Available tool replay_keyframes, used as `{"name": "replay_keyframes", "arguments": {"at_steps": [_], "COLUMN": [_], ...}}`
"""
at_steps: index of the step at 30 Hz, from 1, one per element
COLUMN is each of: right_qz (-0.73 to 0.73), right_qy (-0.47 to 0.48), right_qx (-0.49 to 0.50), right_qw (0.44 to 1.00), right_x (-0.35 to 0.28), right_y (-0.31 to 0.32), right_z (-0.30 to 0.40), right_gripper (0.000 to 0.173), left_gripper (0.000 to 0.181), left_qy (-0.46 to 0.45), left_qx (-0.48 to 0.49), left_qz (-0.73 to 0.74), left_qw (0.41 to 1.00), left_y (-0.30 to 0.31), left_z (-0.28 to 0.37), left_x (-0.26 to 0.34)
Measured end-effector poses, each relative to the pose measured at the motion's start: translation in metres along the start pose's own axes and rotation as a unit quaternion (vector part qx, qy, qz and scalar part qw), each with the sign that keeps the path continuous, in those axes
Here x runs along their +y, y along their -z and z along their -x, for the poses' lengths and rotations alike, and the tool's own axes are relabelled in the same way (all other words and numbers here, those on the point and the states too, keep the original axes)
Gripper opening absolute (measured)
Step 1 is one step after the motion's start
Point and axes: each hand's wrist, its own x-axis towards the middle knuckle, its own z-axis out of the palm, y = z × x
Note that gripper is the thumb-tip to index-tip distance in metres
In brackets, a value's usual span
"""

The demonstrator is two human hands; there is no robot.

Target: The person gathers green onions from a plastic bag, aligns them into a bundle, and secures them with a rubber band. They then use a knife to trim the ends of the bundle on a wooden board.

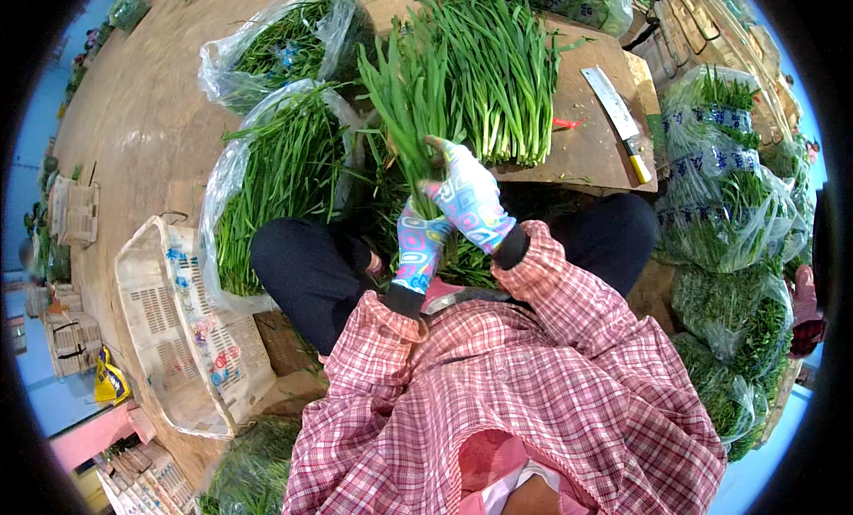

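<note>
Between my knees, my left hand [421,242], in a patterned glove, grips the lower end of a bunch of garlic chives [413,108]. My right hand [470,192], gloved alike, is against the same bunch just above the left, fingers curled towards the stems; whether it grips them is hard to see. The leaves point up and away from me. Right beside them, a thick pile of garlic chives [500,82] lies on a wooden board [580,135], its pale cut ends towards me. A cleaver [613,108] with a yellow and black handle rests on the board's right side, near a red strip [566,123].
To my left stand open plastic bags of greens [286,182] [293,55] and a tipped white plastic crate [200,315]. Wrapped bundles of greens [720,175] are stacked at my right. Loose leaves [466,265] lie between my legs.
</note>
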Motion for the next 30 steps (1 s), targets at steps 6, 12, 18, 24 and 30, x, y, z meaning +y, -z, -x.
{"name": "replay_keyframes", "arguments": {"at_steps": [6, 12, 18, 24, 30], "right_qz": [-0.100, -0.136, -0.258, -0.064, 0.014], "right_qy": [-0.058, -0.048, -0.080, 0.099, 0.068], "right_qx": [-0.010, -0.037, -0.044, 0.071, 0.005], "right_qw": [0.993, 0.989, 0.962, 0.990, 0.998], "right_x": [0.040, 0.052, 0.056, 0.019, 0.033], "right_y": [-0.015, -0.020, -0.012, 0.010, -0.001], "right_z": [-0.008, -0.012, -0.017, -0.020, -0.038], "right_gripper": [0.055, 0.058, 0.060, 0.053, 0.043], "left_gripper": [0.042, 0.041, 0.043, 0.043, 0.041], "left_qy": [-0.025, -0.004, -0.030, 0.016, 0.007], "left_qx": [-0.004, 0.004, 0.027, 0.044, 0.051], "left_qz": [0.052, 0.064, -0.005, 0.008, -0.009], "left_qw": [0.998, 0.998, 0.999, 0.999, 0.999], "left_y": [-0.002, -0.003, -0.010, -0.005, -0.006], "left_z": [0.003, 0.005, 0.011, 0.018, 0.016], "left_x": [-0.009, -0.002, 0.016, 0.021, 0.018]}}
